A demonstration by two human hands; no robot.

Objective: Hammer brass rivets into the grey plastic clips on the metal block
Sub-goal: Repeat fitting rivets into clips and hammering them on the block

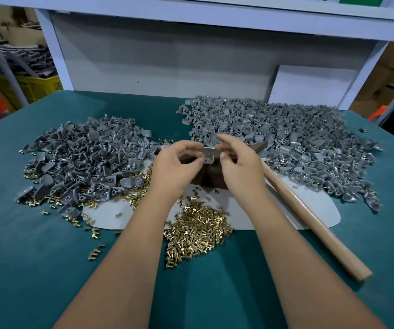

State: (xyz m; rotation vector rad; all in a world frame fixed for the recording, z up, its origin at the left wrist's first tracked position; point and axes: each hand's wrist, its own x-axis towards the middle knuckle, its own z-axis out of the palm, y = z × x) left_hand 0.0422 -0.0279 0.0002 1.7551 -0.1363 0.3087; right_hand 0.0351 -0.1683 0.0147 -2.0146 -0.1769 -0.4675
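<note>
A dark metal block [209, 176] stands at the table's middle, mostly hidden behind my hands. On its top sits a grey plastic clip [209, 151] with a brass rivet [208, 157] in it. My left hand [177, 167] has its fingers curled against the clip's left side. My right hand [238, 165] pinches at the clip and rivet from the right. A hammer with a wooden handle [309, 214] lies on the table to the right, its dark head [261, 146] behind my right hand. Loose brass rivets [198, 231] lie heaped in front of the block.
A pile of grey clips [84, 157] spreads on the left and a larger pile of grey clips [286, 138] on the right. A pale mat [238, 210] lies on the green tabletop [48, 257]. A white shelf frame [167, 55] rises behind.
</note>
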